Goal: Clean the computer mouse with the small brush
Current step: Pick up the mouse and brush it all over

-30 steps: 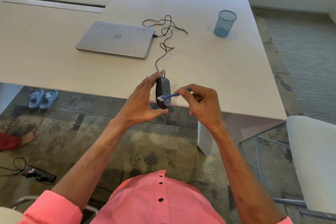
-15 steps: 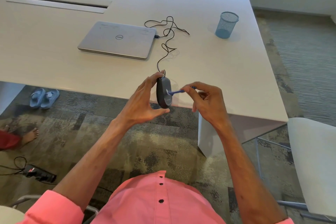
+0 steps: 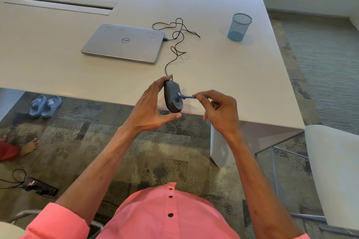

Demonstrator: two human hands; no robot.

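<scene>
Left hand (image 3: 149, 110) grip: closed on the computer mouse (image 3: 172, 96) — held on edge above the tabletop (image 3: 223, 68) near edge. Right hand (image 3: 219, 110) grip: pinching the small brush (image 3: 187, 96), bristles touching the mouse's side.

The dark grey, oval plastic computer mouse (image 3: 172, 96) is held up on its side above the near edge of the white bench (image 3: 223, 75), nose pointing away, its flatter face turned to the right. A thin black cable (image 3: 175, 46) runs from its far end across the bench in loose loops. The small brush (image 3: 187, 96) has a slim blue plastic handle and a pale bristle head; it lies roughly level, pointing left, with the bristle tip touching the middle of the mouse's right-facing side.
</scene>
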